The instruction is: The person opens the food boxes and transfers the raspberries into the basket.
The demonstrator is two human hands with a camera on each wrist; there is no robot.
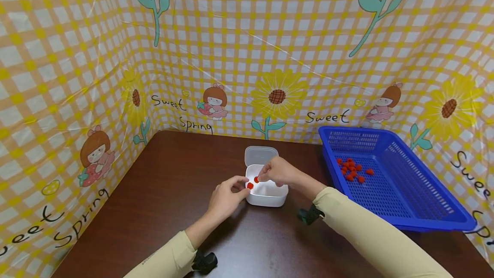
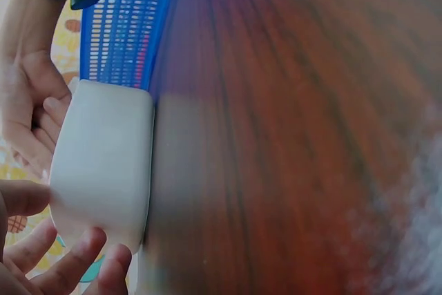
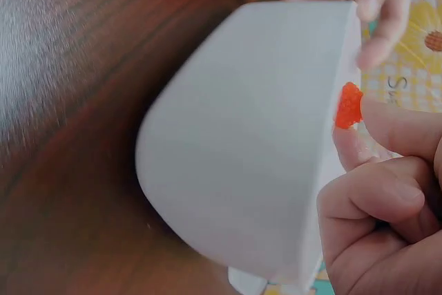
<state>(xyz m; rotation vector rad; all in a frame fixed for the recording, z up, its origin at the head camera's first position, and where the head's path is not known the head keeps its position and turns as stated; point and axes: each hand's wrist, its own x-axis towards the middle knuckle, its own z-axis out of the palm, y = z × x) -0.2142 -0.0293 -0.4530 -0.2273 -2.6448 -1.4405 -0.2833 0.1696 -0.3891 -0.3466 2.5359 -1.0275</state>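
My right hand (image 1: pixel 278 170) reaches over the open white plastic box (image 1: pixel 266 201), pinching a red raspberry (image 3: pixel 349 105) between thumb and finger at rim height. At the box's left end, my left hand (image 1: pixel 227 194) holds the wall, with its curved fingers (image 2: pixel 90 243) against the outside. Another raspberry (image 1: pixel 250 185) shows inside the box, beside the left fingertips. The clear lid (image 1: pixel 261 155) lies folded back behind the box. In the left wrist view, the box's side hides the contents.
A blue perforated basket (image 1: pixel 405 222) stands on the right with several raspberries (image 1: pixel 351 165) at its left end. Underneath is a dark brown table (image 1: pixel 185 162). Yellow checked cloth (image 1: pixel 239 55) hangs at the back and sides.
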